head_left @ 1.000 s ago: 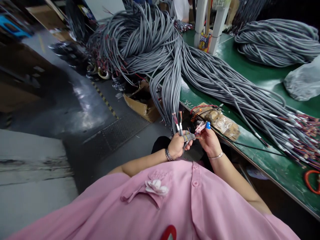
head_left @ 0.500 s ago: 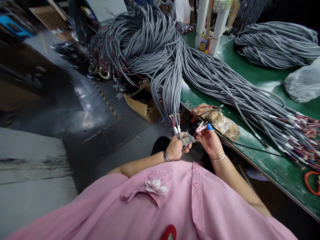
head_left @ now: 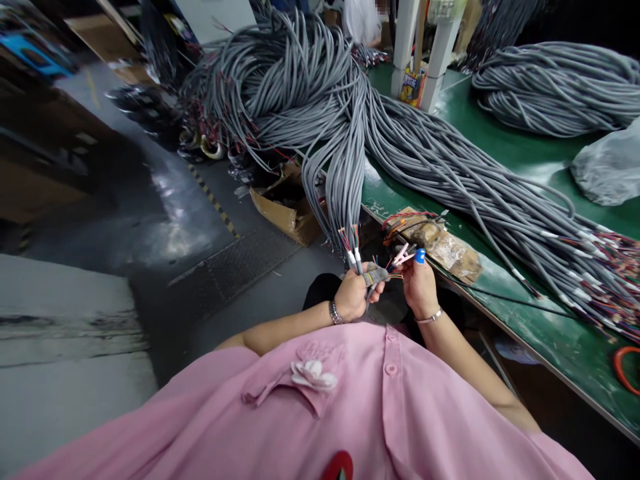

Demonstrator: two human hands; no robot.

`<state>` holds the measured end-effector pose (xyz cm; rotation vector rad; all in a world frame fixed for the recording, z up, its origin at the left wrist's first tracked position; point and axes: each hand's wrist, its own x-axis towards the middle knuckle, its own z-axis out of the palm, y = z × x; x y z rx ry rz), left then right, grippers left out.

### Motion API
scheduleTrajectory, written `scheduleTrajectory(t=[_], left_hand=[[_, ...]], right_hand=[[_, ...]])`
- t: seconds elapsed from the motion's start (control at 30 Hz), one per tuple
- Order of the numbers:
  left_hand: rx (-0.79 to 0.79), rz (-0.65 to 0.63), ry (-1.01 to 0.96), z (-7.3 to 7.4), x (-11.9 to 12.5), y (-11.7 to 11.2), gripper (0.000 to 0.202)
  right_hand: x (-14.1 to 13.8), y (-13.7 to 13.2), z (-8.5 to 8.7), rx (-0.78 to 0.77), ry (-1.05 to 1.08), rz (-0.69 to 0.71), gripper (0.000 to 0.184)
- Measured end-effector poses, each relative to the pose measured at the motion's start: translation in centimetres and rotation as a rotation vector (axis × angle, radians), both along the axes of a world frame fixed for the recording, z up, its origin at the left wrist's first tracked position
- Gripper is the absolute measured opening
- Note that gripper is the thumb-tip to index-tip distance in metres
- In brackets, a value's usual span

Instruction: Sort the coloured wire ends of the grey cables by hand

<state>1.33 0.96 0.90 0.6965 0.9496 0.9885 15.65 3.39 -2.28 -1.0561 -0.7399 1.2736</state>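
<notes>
My left hand, its thumb in a grey fabric cover, is closed around the end of a grey cable. Thin coloured wires fan out of that end toward my other hand. Two more stripped cable ends with white bands stick up just beyond the left fingers. My right hand, with a blue cover on the thumb, pinches a small pink clip shaped like a clothes peg. The clip's tip is close to the wires; whether it touches them I cannot tell.
Long grey cables lie over the green table, their ends fanned out at the right. A taped cardboard piece sits at the near edge. A cable coil and plastic bag are behind. Below stands an open cardboard box.
My right hand has turned a little and its fingers have closed in more. The pink clip is tilted more upright. My left hand keeps its hold on the cable.
</notes>
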Motion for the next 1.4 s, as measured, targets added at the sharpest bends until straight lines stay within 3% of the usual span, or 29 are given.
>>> scheduleTrajectory(t=[0.17, 0.5, 0.8, 0.9, 1.03, 1.2, 1.4], left_hand=[[0.012, 0.001, -0.010, -0.1, 0.2, 0.0, 0.026], [-0.011, -0.006, 0.024, -1.0, 0.1, 0.2, 0.024], [0.034, -0.010, 0.033, 0.0, -0.1, -0.6, 0.031], [0.042, 0.001, 0.029, 0.1, -0.2, -0.8, 0.032], [0.049, 0.031, 0.019, 0.3, -0.1, -0.8, 0.034], [0.077, 0.064, 0.008, 0.5, 0.2, -0.6, 0.033], [0.077, 0.048, 0.017, 0.3, 0.4, -0.3, 0.032]], right_hand=[[0.0, 0.5, -0.1, -0.069, 0.213, 0.148, 0.043], [-0.4, 0.7, 0.3, -0.131, 0.480, 0.103, 0.033], [0.2, 0.1, 0.3, -0.135, 0.558, 0.234, 0.047], [0.6, -0.1, 0.7, -0.120, 0.576, 0.272, 0.040], [0.9, -0.1, 1.2, -0.145, 0.548, 0.241, 0.023], [0.8, -0.1, 1.0, -0.129, 0.495, 0.215, 0.027], [0.2, -0.3, -0.1, 0.028, 0.130, -0.064, 0.032]])
